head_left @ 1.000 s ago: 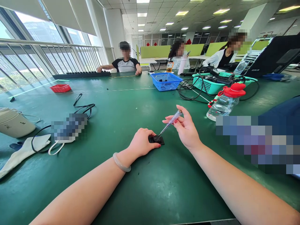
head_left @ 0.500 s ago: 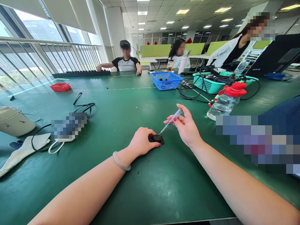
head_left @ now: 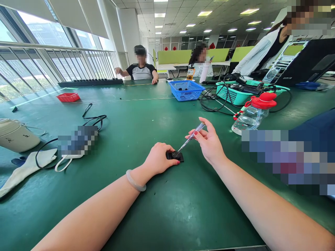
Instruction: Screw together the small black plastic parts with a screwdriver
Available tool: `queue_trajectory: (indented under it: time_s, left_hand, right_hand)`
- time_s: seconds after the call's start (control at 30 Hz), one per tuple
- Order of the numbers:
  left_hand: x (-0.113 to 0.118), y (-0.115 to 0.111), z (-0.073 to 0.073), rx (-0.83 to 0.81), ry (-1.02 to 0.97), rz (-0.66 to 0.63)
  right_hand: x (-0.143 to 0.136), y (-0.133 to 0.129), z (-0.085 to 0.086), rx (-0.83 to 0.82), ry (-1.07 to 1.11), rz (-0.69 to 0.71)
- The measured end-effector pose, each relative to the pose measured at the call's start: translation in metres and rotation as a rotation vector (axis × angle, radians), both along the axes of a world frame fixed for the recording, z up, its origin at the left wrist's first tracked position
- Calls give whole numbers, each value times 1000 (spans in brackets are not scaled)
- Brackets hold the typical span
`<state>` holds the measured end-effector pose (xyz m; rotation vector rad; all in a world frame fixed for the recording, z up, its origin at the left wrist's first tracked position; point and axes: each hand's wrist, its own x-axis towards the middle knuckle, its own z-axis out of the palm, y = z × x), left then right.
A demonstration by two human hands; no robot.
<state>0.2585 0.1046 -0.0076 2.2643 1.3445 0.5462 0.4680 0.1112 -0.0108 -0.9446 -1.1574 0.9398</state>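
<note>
A small black part lies on the green table, gripped at its left side between the thumb and fingers of my left hand. My right hand holds a slim screwdriver with a clear handle, slanted down to the left. Its tip meets the top of the black part, and a fingertip rests on the handle's end. Fine details on the part are too small to tell.
Right of my hands stand a red-capped bottle and blurred items. Behind are a blue basket, a green basket and cables. At left lie a red tray, a glove and a cream container. People sit or lean beyond.
My hands have hardly moved; the screwdriver is still on the black part. Across the table, a person's hand has lifted off the black strip, and the person at right has shifted.
</note>
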Motion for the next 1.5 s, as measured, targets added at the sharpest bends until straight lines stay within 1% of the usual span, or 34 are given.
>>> queue_trajectory:
  time_s: [0.23,0.67,0.83,1.0,1.07,1.33,1.5]
  left_hand:
    - [0,0,0,-4,0,3]
    - [-1,0,-1,-3,-5,-1]
    - [-1,0,-1,-3,-8,-3]
    - [0,-1,1,7,2,-3]
    - [0,-1,2,8,7,0]
    - [1,-1,2,6,10,12]
    - [1,0,0,13,9,8]
  right_hand:
    - [0,0,0,-8,1,-18]
    - [3,4,-7,-5,-50,-85]
    - [2,3,-7,-22,-39,-69]
    - [-3,0,-5,-60,-16,22]
    - [-4,-1,-5,-65,-21,33]
    - [-5,0,-7,-104,-54,-32]
    - [-4,-2,-6,-68,-7,-63]
